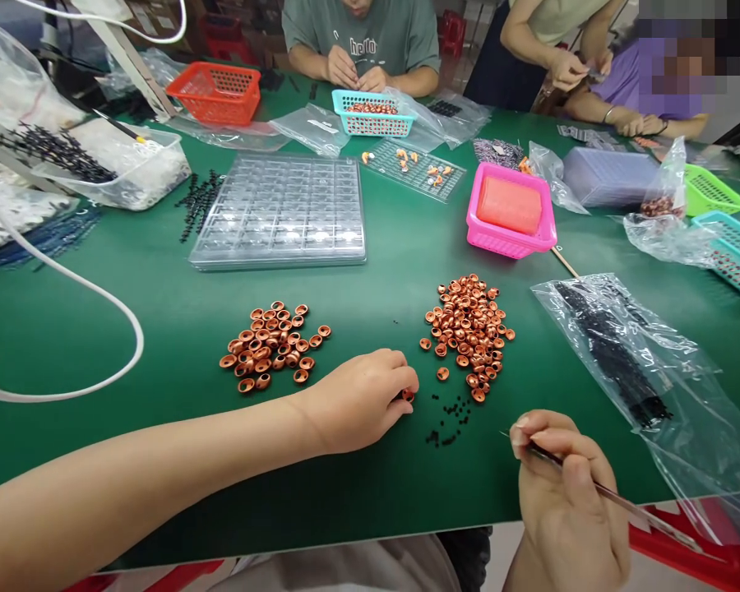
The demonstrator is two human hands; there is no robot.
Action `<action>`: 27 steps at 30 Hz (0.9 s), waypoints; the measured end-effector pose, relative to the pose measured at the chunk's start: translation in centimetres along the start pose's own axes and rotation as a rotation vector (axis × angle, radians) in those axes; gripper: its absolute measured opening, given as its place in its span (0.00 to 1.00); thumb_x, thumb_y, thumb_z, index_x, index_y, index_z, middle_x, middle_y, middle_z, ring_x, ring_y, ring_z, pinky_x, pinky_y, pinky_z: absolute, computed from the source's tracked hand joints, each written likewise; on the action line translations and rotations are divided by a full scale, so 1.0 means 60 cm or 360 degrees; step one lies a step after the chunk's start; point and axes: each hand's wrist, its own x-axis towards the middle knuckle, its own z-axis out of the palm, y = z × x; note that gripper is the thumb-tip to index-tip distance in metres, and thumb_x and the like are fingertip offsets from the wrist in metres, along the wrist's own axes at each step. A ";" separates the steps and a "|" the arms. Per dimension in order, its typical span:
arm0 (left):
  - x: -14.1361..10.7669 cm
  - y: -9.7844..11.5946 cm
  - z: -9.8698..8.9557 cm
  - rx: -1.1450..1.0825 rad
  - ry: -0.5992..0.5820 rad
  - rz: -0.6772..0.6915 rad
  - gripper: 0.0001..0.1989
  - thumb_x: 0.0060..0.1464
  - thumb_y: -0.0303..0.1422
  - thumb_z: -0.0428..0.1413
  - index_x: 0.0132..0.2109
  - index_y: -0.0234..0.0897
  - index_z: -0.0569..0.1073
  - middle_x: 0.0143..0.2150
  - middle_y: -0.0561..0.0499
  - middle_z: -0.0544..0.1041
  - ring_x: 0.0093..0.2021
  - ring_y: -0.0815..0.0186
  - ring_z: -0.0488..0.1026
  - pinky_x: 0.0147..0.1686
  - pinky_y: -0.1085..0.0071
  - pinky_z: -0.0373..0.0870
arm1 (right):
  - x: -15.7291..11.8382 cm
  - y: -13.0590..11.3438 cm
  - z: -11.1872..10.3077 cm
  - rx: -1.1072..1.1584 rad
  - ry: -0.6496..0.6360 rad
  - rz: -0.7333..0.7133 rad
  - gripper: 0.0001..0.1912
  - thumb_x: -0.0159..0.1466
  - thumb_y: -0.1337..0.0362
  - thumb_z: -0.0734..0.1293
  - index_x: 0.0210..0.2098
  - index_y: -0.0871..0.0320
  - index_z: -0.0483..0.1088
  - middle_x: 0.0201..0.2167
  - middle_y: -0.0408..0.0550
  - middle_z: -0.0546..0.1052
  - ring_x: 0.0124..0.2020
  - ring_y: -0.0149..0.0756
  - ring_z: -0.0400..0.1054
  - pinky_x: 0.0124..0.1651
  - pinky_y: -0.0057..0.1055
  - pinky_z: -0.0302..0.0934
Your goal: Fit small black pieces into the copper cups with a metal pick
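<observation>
My left hand [370, 399] reaches across the table, thumb and fingers pinched around one small copper-coloured cup with a hole [408, 395], partly hidden by the fingertips. My right hand [567, 485] grips slim metal tweezers [629, 503], whose fine tip points left. Between the two hands lie tiny black pieces [449, 411], scattered on the green surface. A large heap of copper-coloured cups [469, 325] sits just beyond them. Left of it, behind my left forearm, is a smaller heap of similar cups [271, 341].
Stacked clear compartment trays [284, 210] stand on the green table [382, 288]. A pink basket [511, 238] holds a red-orange block. To the right lies a plastic bag of black parts [617, 353]. A white cable [99, 284] loops at left. Across the table, co-workers [361, 49] use their hands.
</observation>
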 end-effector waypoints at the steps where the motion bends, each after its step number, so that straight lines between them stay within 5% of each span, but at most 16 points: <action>1: -0.009 0.000 0.001 -0.0013 -0.0007 0.0002 0.04 0.60 0.27 0.57 0.42 0.36 0.75 0.42 0.48 0.73 0.43 0.60 0.72 0.40 0.66 0.69 | -0.001 0.001 0.001 0.0006 -0.0024 0.0011 0.12 0.68 0.57 0.63 0.36 0.58 0.73 0.36 0.52 0.73 0.37 0.38 0.69 0.34 0.34 0.64; 8: -0.026 -0.007 0.007 -0.0084 0.0009 0.0064 0.05 0.61 0.28 0.57 0.45 0.35 0.75 0.42 0.47 0.74 0.44 0.59 0.71 0.42 0.65 0.70 | 0.001 0.026 -0.004 -0.0164 0.0049 -0.0048 0.22 0.69 0.47 0.60 0.36 0.58 0.74 0.39 0.53 0.74 0.45 0.43 0.69 0.43 0.43 0.67; 14: -0.024 -0.006 0.003 -0.0083 -0.0010 0.0053 0.08 0.60 0.30 0.59 0.46 0.35 0.75 0.43 0.46 0.74 0.46 0.58 0.72 0.43 0.63 0.71 | -0.009 0.033 -0.028 -0.0192 0.0162 0.0084 0.31 0.64 0.36 0.58 0.39 0.58 0.74 0.34 0.49 0.72 0.28 0.34 0.69 0.26 0.34 0.63; 21: -0.029 -0.009 -0.010 -0.0057 -0.0103 0.0034 0.13 0.61 0.25 0.55 0.52 0.37 0.75 0.46 0.46 0.75 0.46 0.59 0.73 0.44 0.65 0.72 | -0.010 0.030 -0.029 -0.0159 0.0078 0.0156 0.27 0.67 0.41 0.59 0.37 0.59 0.74 0.38 0.51 0.75 0.36 0.40 0.75 0.36 0.44 0.73; 27: -0.033 -0.010 -0.011 -0.0067 -0.0111 0.0056 0.11 0.61 0.24 0.53 0.49 0.37 0.76 0.43 0.47 0.78 0.45 0.58 0.74 0.42 0.66 0.71 | 0.001 0.034 -0.041 -0.0073 0.0103 0.0169 0.23 0.66 0.44 0.63 0.34 0.58 0.74 0.38 0.50 0.74 0.37 0.39 0.76 0.35 0.41 0.74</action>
